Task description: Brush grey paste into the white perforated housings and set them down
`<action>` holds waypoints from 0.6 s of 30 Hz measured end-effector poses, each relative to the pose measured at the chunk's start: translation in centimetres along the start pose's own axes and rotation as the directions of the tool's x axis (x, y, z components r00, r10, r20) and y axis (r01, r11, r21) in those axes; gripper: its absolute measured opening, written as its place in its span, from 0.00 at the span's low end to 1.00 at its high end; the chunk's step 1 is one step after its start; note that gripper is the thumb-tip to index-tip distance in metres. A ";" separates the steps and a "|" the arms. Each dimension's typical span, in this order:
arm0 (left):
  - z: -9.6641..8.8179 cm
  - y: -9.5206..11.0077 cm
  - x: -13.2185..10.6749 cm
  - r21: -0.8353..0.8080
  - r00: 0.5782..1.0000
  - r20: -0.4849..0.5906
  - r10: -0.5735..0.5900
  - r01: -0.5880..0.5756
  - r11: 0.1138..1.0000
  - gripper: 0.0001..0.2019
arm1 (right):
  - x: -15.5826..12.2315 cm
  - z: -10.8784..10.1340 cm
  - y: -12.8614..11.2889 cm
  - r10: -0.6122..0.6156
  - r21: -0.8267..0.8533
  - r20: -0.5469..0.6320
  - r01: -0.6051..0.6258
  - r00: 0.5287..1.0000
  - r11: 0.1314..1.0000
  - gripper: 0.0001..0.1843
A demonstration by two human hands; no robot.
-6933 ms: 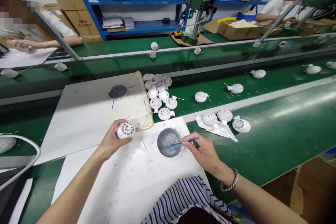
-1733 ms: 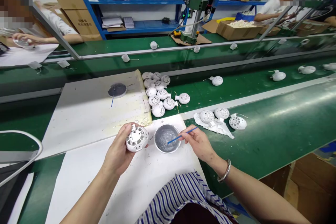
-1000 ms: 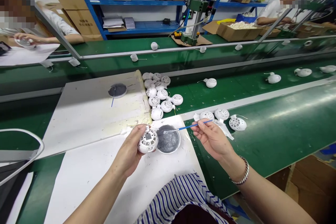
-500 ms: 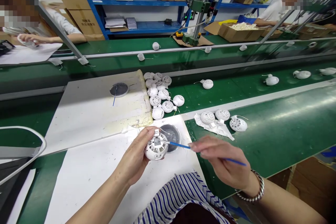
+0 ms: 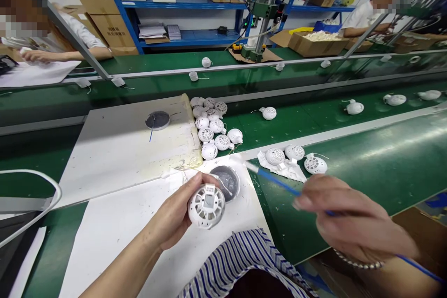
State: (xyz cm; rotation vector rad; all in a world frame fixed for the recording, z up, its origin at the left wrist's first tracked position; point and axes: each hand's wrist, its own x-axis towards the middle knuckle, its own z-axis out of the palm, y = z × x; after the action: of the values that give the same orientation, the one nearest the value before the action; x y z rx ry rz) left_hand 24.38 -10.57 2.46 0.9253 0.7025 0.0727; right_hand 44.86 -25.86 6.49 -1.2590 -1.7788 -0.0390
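Note:
My left hand is closed around a round white plastic housing, its slotted face turned up toward me. At the centre of that face is a grey square patch, and a thin white wire trails from the top. Over the green table on the right, my right hand, smeared by motion, grips a thin blue-handled brush. The brush's pale tip points left, apart from the housing. Just behind the housing a round dish of grey paste sits on the white sheet.
Several white housings are heaped against the white board; that board bears another grey dish. Three more housings lie on the right. Spaced housings sit along the green belt. Two people are at work across the line.
My right hand has drawn the brush away from the housing, to the right. My left hand has tilted the housing and lowered it slightly. Pieces on the green belt have shifted left.

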 end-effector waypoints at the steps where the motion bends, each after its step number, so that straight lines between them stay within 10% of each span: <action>1: 0.1 0.0 -0.1 0.007 0.998 0.047 -0.029 0.028 1.000 0.22 | 0.2 0.5 0.3 -0.069 -0.011 0.008 0.069 0.998 0.998 0.17; 7: 1.1 -0.8 -0.9 -0.039 0.960 0.242 -0.142 0.155 0.987 0.21 | 1.8 4.0 1.3 -0.240 0.094 0.348 0.220 0.906 0.971 0.11; 18: 2.4 -1.3 -1.5 -0.003 0.979 0.075 0.190 -0.190 0.982 0.17 | 0.6 5.5 0.4 -0.165 -0.086 0.133 0.177 0.977 0.980 0.09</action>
State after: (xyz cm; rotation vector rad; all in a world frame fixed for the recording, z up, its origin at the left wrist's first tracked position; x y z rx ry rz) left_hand 24.29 -13.55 3.22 0.9929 0.5437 0.2045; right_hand 41.55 -22.46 3.55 -1.1949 -2.0119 -0.1496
